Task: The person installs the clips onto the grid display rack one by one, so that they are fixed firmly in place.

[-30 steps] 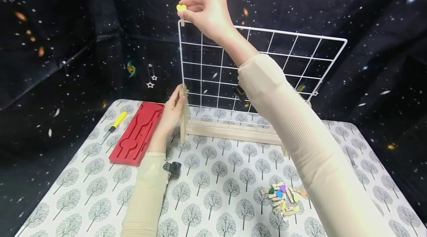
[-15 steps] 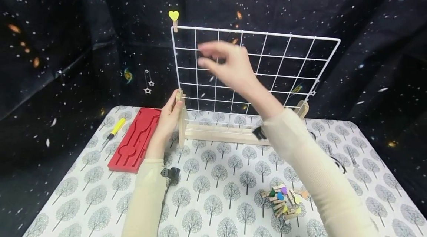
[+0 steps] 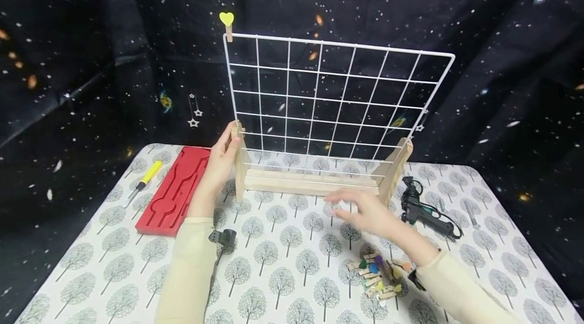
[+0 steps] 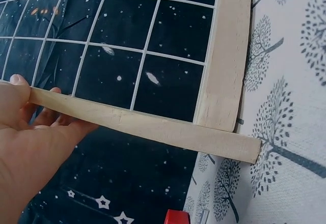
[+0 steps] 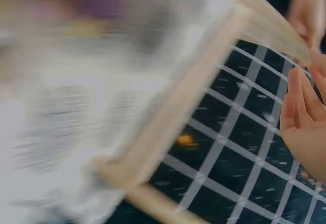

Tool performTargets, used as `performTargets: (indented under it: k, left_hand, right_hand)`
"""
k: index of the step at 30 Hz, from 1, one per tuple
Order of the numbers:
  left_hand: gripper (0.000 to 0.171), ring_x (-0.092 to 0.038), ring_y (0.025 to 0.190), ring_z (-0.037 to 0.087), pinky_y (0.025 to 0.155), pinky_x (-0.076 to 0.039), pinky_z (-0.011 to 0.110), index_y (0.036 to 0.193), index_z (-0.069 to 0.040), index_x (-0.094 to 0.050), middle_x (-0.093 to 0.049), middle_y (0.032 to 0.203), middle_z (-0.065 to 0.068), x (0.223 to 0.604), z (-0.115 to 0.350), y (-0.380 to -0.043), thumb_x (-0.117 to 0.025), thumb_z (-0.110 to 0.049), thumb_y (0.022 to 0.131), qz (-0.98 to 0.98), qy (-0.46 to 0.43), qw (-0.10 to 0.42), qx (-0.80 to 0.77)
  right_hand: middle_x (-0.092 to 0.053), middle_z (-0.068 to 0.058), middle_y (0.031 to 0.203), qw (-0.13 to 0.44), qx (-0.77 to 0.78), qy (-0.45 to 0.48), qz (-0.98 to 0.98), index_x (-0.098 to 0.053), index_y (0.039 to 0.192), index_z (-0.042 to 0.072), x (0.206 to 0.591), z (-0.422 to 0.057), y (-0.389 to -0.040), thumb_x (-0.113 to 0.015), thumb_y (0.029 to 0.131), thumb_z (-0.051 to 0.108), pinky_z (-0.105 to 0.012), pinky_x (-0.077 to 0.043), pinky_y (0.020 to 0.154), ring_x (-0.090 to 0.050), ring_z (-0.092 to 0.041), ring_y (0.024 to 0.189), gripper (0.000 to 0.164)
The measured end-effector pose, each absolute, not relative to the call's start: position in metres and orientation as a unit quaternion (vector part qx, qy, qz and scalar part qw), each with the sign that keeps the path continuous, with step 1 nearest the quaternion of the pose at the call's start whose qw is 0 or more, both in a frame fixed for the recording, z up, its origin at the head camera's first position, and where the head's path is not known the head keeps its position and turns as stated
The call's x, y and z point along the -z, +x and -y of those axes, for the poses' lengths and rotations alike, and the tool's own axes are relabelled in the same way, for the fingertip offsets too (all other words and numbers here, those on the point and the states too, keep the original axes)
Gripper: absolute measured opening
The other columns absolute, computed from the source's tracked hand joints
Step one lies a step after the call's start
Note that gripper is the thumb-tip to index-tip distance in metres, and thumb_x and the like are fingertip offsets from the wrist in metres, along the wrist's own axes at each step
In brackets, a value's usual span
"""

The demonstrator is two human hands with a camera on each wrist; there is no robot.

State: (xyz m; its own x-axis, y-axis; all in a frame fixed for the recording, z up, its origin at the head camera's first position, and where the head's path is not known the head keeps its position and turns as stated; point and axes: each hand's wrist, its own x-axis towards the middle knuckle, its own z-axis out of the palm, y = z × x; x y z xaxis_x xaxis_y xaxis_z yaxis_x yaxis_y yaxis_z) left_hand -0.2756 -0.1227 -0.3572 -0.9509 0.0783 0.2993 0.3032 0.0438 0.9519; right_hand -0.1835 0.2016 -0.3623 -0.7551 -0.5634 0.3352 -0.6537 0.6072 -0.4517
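My left hand (image 3: 220,164) grips the top of the left wooden upright (image 3: 240,172) of a stand. In the left wrist view, the thumb and fingers of that hand (image 4: 35,155) wrap around the end of the wooden bar (image 4: 147,124). The stand bears a white wire grid (image 3: 321,97). A small wooden clothespin with a yellow heart (image 3: 226,19) is clipped upright at the grid's top left corner. Loosely bent and holding nothing, my right hand (image 3: 367,213) hovers before the stand's lower right part. Near it lies a pile of heart clothespins (image 3: 373,268) in several colours.
Left of the stand lie a red moulded tray (image 3: 171,197) and a screwdriver with a yellow handle (image 3: 149,174). On the right is a black gun-shaped tool with a cord (image 3: 422,212). A dark starry cloth (image 3: 114,85) hangs behind the tree-patterned tablecloth (image 3: 292,263).
My right hand has let go of the yellow heart clothespin at the grid's top left corner and moved down and right towards the pile. The left hand keeps its grip on the upright.
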Motion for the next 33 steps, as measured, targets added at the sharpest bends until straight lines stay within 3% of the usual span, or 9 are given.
performTargets:
  k: [3, 7, 13, 23, 29, 33]
  left_hand:
    - [0.051, -0.031, 0.125, 0.016, 0.104, -0.023, 0.036, 0.138, -0.024, -0.022, -0.038, 0.134, 0.008, 0.353, 0.125, -0.272, -0.041, -0.029, 0.091, 0.725, -0.134, 0.083, 0.671]
    - [0.050, -0.030, 0.125, 0.015, 0.104, -0.023, 0.037, 0.138, -0.028, -0.022, -0.037, 0.135, 0.007, 0.352, 0.125, -0.270, -0.040, -0.031, 0.091, 0.725, -0.138, 0.072, 0.671]
    - [0.049, -0.029, 0.126, 0.016, 0.104, -0.023, 0.038, 0.138, -0.026, -0.022, -0.035, 0.136, 0.008, 0.354, 0.126, -0.270, -0.040, -0.026, 0.092, 0.706, -0.144, 0.064, 0.690]
    - [0.052, -0.028, 0.126, 0.015, 0.104, -0.022, 0.035, 0.139, -0.020, -0.019, -0.034, 0.137, 0.009, 0.350, 0.125, -0.269, -0.039, -0.025, 0.092, 0.714, -0.145, 0.071, 0.681]
    - [0.049, -0.030, 0.126, 0.016, 0.104, -0.023, 0.036, 0.138, -0.025, -0.022, -0.036, 0.136, 0.008, 0.351, 0.125, -0.270, -0.039, -0.027, 0.092, 0.710, -0.146, 0.065, 0.685]
    - [0.049, -0.031, 0.125, 0.014, 0.104, -0.024, 0.035, 0.137, -0.030, -0.023, -0.037, 0.135, 0.005, 0.357, 0.125, -0.276, -0.041, -0.030, 0.091, 0.710, -0.150, 0.067, 0.685]
  right_hand:
    - [-0.060, 0.009, 0.106, 0.024, -0.276, 0.337, 0.900, -0.060, 0.108, 0.018, 0.387, -0.225, -0.168, -0.059, 0.082, 0.029, -0.032, -0.046, 0.083, -0.055, -0.005, 0.093, 0.029]
    - [-0.062, 0.009, 0.095, -0.029, -0.285, 0.336, 0.897, -0.059, 0.111, 0.015, 0.405, -0.254, -0.150, -0.059, 0.082, 0.027, -0.029, -0.049, 0.073, -0.056, -0.003, 0.083, 0.031]
    - [-0.061, 0.013, 0.095, -0.020, -0.263, 0.340, 0.903, -0.062, 0.105, 0.018, 0.413, -0.279, -0.135, -0.060, 0.081, 0.027, -0.028, -0.048, 0.072, -0.055, -0.003, 0.085, 0.026]
    - [-0.059, 0.013, 0.095, -0.015, -0.251, 0.388, 0.887, -0.063, 0.100, 0.021, 0.432, -0.268, -0.136, -0.064, 0.077, 0.027, -0.020, -0.045, 0.068, -0.052, -0.001, 0.079, 0.024]
    - [-0.057, 0.012, 0.090, -0.017, -0.240, 0.383, 0.892, -0.067, 0.088, 0.022, 0.430, -0.264, -0.138, -0.066, 0.075, 0.027, -0.017, -0.045, 0.060, -0.051, 0.000, 0.072, 0.013]
    - [-0.057, 0.013, 0.091, -0.028, -0.234, 0.389, 0.891, -0.065, 0.087, 0.024, 0.427, -0.264, -0.139, -0.064, 0.077, 0.028, -0.017, -0.046, 0.063, -0.051, 0.002, 0.073, 0.011]
